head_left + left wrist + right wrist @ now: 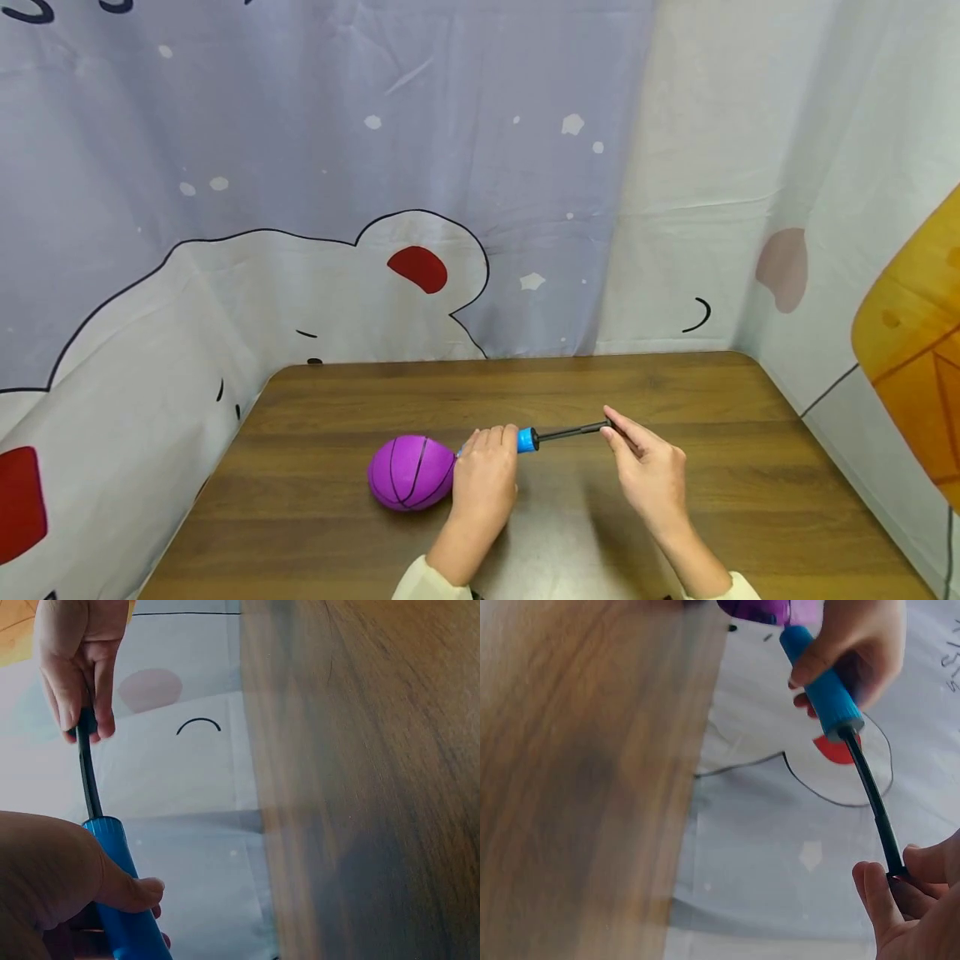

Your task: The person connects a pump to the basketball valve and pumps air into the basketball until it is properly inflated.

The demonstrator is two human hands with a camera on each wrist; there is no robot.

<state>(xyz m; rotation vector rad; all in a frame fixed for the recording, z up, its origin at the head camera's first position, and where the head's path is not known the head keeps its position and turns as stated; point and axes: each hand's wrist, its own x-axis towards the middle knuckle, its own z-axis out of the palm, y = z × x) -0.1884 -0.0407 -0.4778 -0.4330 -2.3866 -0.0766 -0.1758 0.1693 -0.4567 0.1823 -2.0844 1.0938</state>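
A blue hand pump with a black rod lies nearly level above the table, its tip at a purple ball with black lines. My left hand wraps around the blue barrel close to the ball. With thumb and fingers, my right hand pinches the black end of the rod, which is drawn well out of the barrel. The left wrist view shows the barrel in the left hand's grip. Only part of the ball shows at the top of the right wrist view.
The wooden table has rounded far corners. A printed curtain hangs right behind it and along both sides. Pale sleeves cover the forearms at the near edge.
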